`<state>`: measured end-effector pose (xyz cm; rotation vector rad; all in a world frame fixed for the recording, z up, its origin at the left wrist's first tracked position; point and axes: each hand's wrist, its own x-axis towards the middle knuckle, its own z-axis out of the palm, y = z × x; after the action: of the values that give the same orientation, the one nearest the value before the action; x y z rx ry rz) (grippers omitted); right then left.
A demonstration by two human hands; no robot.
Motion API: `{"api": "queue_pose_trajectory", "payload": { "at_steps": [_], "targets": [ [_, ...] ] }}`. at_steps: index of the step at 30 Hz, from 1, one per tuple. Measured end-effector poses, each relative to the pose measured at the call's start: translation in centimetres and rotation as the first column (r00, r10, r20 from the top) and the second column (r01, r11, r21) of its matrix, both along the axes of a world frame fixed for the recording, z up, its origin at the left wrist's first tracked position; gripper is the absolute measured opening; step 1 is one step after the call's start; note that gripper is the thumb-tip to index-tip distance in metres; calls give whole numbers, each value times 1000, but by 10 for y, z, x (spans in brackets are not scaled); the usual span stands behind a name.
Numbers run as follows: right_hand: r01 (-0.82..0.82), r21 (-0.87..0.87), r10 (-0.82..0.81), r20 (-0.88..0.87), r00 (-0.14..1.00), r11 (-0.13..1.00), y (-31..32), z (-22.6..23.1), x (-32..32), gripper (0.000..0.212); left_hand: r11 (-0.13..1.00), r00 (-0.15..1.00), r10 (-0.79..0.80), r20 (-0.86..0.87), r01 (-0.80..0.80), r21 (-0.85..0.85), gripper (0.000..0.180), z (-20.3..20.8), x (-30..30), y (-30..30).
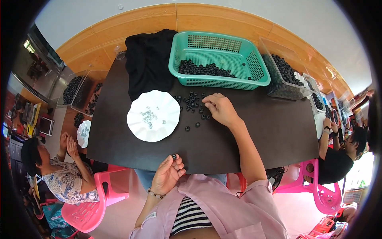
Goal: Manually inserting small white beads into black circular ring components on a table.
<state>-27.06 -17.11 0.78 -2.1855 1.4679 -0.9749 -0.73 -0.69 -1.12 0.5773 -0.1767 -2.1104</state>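
My left hand [168, 177] is near the table's front edge, palm turned up. Its thumb and fingertips pinch a small black ring-shaped part [174, 156] with a hole in it. Farther forward, my right hand [221, 110] reaches over the table with its fingers drawn together at the right side of a loose group of black parts [192, 100]. What lies between those fingertips, if anything, is hidden. To the left of the group sits a white plate [137, 127] with a wavy rim, bearing many tiny clear or silvery pieces [149, 115].
A green plastic basket [223, 82] with black parts stands at the back of the dark table [274, 131]. Black cloth [147, 59] lies beside it. A clear bin [280, 89] of black parts is at back right. Other people sit at left and right on pink chairs [83, 213].
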Motion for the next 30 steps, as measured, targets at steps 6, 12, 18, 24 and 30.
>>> {"api": "queue_pose_trajectory", "payload": {
  "at_steps": [6,12,18,24,30],
  "targets": [
    [20,20,-19,-43,999,1000,-9,1,14,10,1000,1000,-15,-22,15,-8,22,-1,2,0],
    [26,42,-23,-72,997,999,-8,-3,16,9,1000,1000,-13,-21,12,-14,22,-2,2,0],
    [38,47,-33,-96,995,998,-8,-7,12,9,1000,1000,-11,6,11,-16,22,-2,1,0],
    [-234,330,-61,684,727,915,-1,10,9,17,999,1000,-1,10,1,-33,22,0,0,0],
    [-483,324,-142,916,374,814,25,31,6,16,999,1000,4,-23,-5,-37,22,1,0,1]
  ]
}}
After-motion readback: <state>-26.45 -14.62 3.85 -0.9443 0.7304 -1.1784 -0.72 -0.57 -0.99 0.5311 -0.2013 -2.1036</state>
